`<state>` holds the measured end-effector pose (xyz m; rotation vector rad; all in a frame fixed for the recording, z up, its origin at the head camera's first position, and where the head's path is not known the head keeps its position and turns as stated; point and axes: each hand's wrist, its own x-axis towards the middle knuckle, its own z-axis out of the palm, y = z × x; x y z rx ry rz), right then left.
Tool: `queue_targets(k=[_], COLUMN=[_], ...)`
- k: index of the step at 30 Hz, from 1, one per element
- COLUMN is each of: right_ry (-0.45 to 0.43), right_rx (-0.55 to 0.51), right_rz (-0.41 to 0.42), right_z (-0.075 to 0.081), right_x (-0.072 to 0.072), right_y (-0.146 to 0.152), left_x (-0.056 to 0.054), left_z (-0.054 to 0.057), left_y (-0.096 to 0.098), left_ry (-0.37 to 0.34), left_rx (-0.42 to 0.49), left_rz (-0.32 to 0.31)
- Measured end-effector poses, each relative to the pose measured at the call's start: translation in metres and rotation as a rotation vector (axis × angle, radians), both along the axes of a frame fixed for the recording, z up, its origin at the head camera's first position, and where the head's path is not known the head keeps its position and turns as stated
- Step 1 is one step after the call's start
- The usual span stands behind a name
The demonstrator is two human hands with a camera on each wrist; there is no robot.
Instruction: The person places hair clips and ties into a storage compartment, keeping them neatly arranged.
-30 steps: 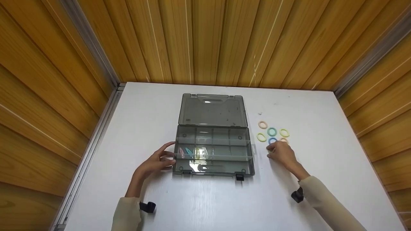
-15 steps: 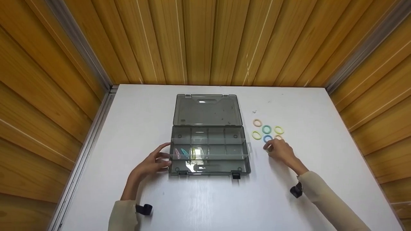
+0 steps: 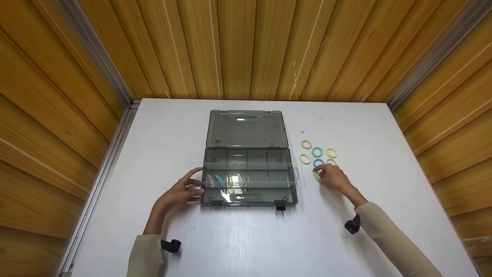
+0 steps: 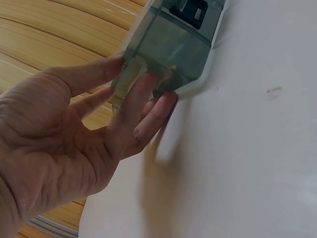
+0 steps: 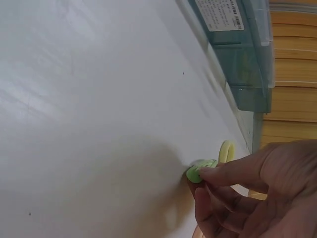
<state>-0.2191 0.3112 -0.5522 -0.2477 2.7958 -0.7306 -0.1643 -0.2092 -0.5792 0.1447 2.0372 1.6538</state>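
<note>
A translucent grey compartment box [image 3: 250, 195] lies with its lid [image 3: 246, 129] swung back on the white table. In its middle row are several small hair clips, among them a pink clip [image 3: 211, 181] and a teal clip [image 3: 219, 179]. My left hand [image 3: 180, 192] rests its fairly straight fingertips against the box's left wall, which the left wrist view shows close up. Right of the box, my right hand [image 3: 335, 179] pinches a light green hair tie [image 5: 194, 173] between thumb and fingers. Part of that hair tie is hidden by the fingers.
Several hair ties lie just beyond my right hand, including a teal hair tie [image 3: 317, 152], a blue hair tie [image 3: 318, 163] and a yellow hair tie [image 3: 331, 153]. A black latch [image 3: 280, 206] sticks out at the box's front. Wood-patterned walls [image 3: 238, 50] stand around the table.
The light green hair tie shows more plainly at my right fingertips, tilted on edge. My left hand stays at the box's left wall. The head view has shifted slightly.
</note>
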Motion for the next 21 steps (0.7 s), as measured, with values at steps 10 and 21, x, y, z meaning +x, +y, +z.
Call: queue_targets(k=[10,21], right_ry=[0.070,0.013], right_rx=[-0.340,-0.402], right_rz=[0.011,0.175], right_z=[0.026,0.028], right_x=[-0.007,0.008], right_y=[-0.032,-0.116], left_x=[-0.007,0.001], left_z=[0.001,0.000], left_y=[-0.001,0.005], left_ry=[0.102,0.070], left_rx=[-0.031,-0.056], left_rz=[-0.041,-0.058])
